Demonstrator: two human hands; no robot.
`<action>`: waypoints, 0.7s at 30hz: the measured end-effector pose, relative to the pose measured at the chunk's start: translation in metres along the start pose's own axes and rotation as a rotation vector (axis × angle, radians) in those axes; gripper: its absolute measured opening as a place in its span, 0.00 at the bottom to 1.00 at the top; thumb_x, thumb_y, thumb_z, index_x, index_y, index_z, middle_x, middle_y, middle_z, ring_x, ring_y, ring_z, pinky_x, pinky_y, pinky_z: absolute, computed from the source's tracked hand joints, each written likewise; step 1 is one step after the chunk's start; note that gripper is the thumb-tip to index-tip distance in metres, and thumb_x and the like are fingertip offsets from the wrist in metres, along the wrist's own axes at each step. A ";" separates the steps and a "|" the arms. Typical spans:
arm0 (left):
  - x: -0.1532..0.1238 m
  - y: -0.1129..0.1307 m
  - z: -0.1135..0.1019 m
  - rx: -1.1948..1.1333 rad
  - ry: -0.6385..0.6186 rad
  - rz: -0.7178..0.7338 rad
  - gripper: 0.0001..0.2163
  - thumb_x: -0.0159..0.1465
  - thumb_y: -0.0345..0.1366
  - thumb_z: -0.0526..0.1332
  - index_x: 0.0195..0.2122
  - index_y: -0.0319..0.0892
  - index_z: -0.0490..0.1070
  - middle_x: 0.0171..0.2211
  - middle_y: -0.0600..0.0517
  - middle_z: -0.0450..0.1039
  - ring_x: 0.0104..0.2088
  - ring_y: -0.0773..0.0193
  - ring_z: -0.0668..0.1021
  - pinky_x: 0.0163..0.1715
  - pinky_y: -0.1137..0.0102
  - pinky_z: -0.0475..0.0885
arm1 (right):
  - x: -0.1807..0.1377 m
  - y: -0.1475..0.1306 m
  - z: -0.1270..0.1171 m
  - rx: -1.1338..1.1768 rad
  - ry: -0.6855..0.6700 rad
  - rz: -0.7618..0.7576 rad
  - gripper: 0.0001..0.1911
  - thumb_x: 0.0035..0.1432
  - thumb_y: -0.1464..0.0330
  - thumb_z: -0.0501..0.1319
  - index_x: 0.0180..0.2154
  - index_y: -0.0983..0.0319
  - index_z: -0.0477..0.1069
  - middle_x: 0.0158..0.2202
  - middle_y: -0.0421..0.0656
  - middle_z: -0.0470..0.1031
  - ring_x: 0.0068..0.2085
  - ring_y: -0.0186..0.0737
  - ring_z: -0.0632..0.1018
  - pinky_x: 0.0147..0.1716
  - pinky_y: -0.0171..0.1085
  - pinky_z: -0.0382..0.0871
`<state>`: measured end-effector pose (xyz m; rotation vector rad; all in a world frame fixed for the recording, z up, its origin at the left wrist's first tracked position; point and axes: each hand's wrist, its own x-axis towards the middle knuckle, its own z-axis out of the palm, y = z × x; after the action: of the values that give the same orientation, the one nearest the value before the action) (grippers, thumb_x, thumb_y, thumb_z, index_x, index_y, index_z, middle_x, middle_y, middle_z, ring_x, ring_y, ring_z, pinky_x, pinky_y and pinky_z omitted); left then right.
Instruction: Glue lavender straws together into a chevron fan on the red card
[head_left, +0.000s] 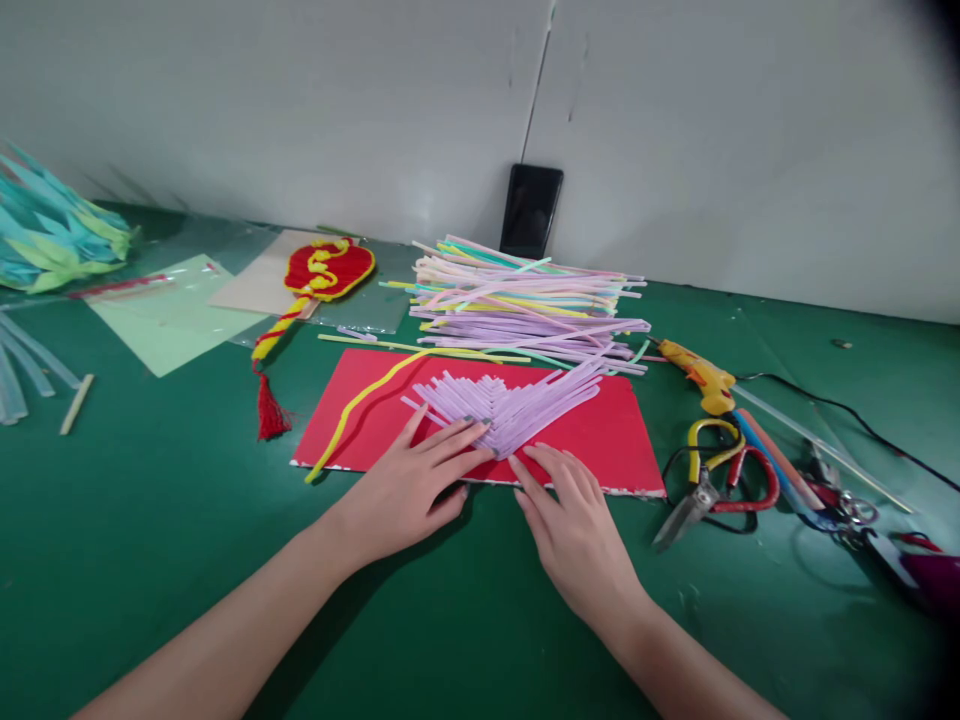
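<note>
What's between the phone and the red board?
Head view: a loose pile of pastel strips lies between the phone and the red board.

Between nine and ten o'clock, a blue-green leafy object point(56, 235) is cropped by the left edge; translucent sticks point(37, 350) are likewise cut at nine. Toward four, a purple item point(934, 580) is cropped and blurred. Toward six, lilac strips point(517, 405) are partly covered by the left hand point(424, 475).
</note>
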<state>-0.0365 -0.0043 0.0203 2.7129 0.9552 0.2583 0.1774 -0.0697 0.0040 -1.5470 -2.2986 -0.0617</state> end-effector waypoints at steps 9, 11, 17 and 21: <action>0.000 -0.001 0.002 -0.001 -0.010 0.000 0.21 0.65 0.34 0.52 0.60 0.48 0.59 0.64 0.52 0.54 0.63 0.62 0.58 0.64 0.54 0.37 | 0.001 0.000 0.000 -0.008 0.001 -0.001 0.18 0.64 0.69 0.52 0.54 0.61 0.67 0.52 0.49 0.70 0.54 0.47 0.68 0.54 0.48 0.64; 0.000 -0.001 0.001 -0.006 -0.004 0.003 0.21 0.65 0.33 0.52 0.60 0.48 0.59 0.64 0.52 0.54 0.63 0.61 0.59 0.64 0.53 0.37 | 0.001 0.000 0.000 -0.006 -0.004 0.002 0.18 0.64 0.69 0.52 0.54 0.61 0.68 0.52 0.49 0.70 0.55 0.46 0.68 0.54 0.48 0.64; 0.000 -0.001 0.001 -0.018 0.002 -0.003 0.20 0.65 0.33 0.51 0.59 0.48 0.60 0.64 0.52 0.55 0.63 0.61 0.59 0.64 0.54 0.37 | 0.001 0.001 -0.003 0.038 -0.005 0.013 0.19 0.64 0.70 0.51 0.55 0.62 0.66 0.52 0.48 0.71 0.55 0.43 0.69 0.56 0.46 0.62; 0.000 -0.001 0.002 -0.020 -0.007 0.000 0.21 0.65 0.33 0.51 0.60 0.48 0.59 0.64 0.52 0.54 0.63 0.61 0.59 0.64 0.54 0.37 | 0.001 0.001 -0.002 0.023 -0.025 0.000 0.19 0.64 0.70 0.50 0.56 0.60 0.65 0.54 0.47 0.70 0.56 0.44 0.68 0.56 0.47 0.62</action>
<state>-0.0366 -0.0037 0.0182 2.6943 0.9461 0.2572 0.1784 -0.0692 0.0059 -1.5448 -2.3104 -0.0155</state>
